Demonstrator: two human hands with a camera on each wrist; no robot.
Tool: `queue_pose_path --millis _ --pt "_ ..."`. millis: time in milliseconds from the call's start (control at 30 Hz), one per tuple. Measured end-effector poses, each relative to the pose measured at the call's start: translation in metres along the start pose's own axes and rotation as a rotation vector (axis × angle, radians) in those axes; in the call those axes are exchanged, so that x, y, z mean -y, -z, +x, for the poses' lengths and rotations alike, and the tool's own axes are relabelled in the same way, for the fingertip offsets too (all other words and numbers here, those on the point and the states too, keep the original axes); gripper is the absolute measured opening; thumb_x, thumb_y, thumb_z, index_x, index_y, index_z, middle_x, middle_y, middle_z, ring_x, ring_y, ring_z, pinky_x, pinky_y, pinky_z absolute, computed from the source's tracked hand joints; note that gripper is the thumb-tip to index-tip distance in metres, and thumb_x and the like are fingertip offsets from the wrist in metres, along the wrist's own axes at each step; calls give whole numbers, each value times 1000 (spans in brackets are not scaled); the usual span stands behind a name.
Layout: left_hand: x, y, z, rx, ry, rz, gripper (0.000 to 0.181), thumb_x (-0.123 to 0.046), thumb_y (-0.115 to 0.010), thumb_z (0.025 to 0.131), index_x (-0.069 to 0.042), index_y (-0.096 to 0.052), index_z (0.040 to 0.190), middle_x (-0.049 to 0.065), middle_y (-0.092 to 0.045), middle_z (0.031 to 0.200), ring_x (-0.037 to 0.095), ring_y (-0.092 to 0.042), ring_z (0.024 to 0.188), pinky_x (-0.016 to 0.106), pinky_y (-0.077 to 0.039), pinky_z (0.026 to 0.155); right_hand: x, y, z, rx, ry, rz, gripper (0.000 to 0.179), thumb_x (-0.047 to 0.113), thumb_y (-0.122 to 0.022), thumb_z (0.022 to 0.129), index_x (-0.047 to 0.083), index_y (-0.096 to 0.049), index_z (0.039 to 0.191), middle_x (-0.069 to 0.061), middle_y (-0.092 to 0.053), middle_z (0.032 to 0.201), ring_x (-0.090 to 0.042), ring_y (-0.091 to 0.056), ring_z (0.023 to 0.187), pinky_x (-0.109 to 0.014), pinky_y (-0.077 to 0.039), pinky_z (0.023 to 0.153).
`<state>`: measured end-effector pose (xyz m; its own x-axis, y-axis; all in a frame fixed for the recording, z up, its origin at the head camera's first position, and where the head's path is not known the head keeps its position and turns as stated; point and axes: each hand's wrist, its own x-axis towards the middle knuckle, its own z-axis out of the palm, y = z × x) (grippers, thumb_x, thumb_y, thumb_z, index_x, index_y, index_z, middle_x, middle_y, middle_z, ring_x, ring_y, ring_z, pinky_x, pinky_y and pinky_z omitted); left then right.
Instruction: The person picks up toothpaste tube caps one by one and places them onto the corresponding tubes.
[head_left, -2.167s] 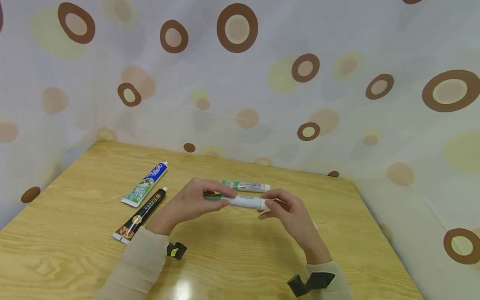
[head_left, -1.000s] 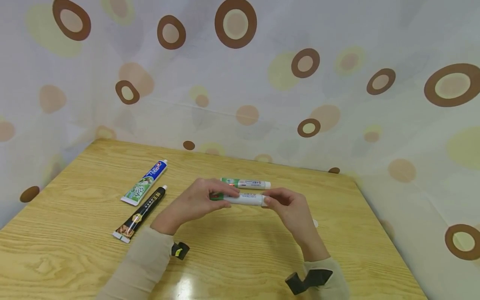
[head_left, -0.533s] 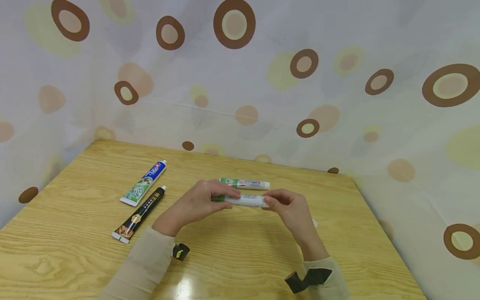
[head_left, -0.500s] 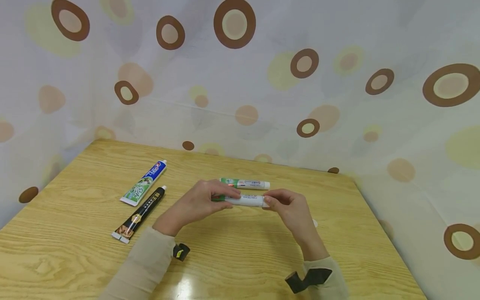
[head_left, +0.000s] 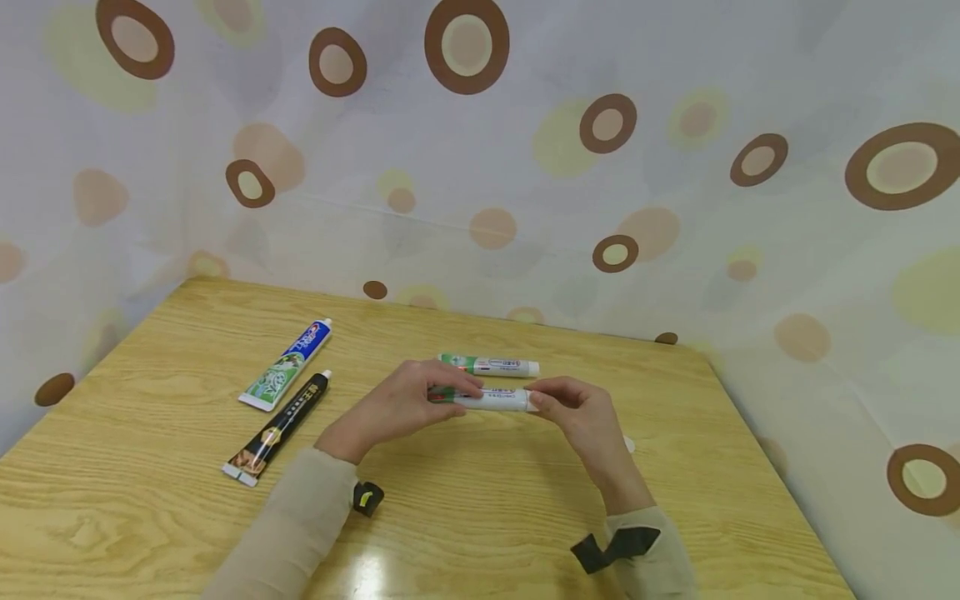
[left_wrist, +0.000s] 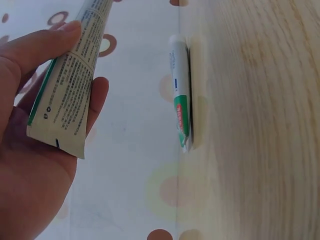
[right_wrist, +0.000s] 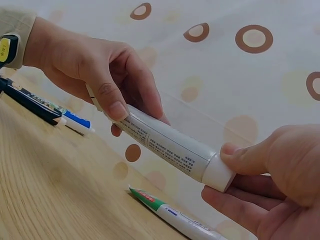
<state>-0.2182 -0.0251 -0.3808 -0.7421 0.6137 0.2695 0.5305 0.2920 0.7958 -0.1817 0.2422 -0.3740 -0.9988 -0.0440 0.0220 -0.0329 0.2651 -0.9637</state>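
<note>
A white and green toothpaste tube (head_left: 495,399) is held level above the table by both hands. My left hand (head_left: 405,404) grips its flat crimped end, thumb on one face and fingers on the other, as the left wrist view shows. At the other end, my right hand (head_left: 581,421) pinches the white cap (right_wrist: 218,171) between thumb and fingers. The cap is on the tube. Just behind lies a similar green and white toothpaste tube (head_left: 491,366), flat on the table and touched by neither hand.
To the left on the wooden table (head_left: 465,525) lie a blue and green toothpaste tube (head_left: 287,367) and a black toothpaste tube (head_left: 277,429), side by side. A small white object (head_left: 629,444), partly hidden, is beside the right wrist. A patterned curtain (head_left: 420,167) hangs behind.
Earlier the right fingers were looser around the cap end; now they pinch it closely. The hands and held tube have barely shifted. The other tubes lie where they were.
</note>
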Motion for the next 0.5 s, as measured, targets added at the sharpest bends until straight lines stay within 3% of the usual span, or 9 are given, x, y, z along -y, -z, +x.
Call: queue_pose_path --millis 233,500 --pt "12 -3 10 25 62 12 29 -11 -76 88 -26 -75 113 1 -67 126 19 -61 107 30 -55 84 -11 2 7 -30 -13 -2 27 18 -70 94 -2 -70 112 -14 -68 113 -14 -66 97 -25 -56 86" --pt "25 -7 19 41 153 -46 29 -11 -74 89 -28 -75 112 0 -65 130 20 -57 110 30 -52 86 -27 1 19 -70 -14 50 27 11 -70 93 -6 -69 113 -11 -69 108 -11 -66 94 -24 -56 84"
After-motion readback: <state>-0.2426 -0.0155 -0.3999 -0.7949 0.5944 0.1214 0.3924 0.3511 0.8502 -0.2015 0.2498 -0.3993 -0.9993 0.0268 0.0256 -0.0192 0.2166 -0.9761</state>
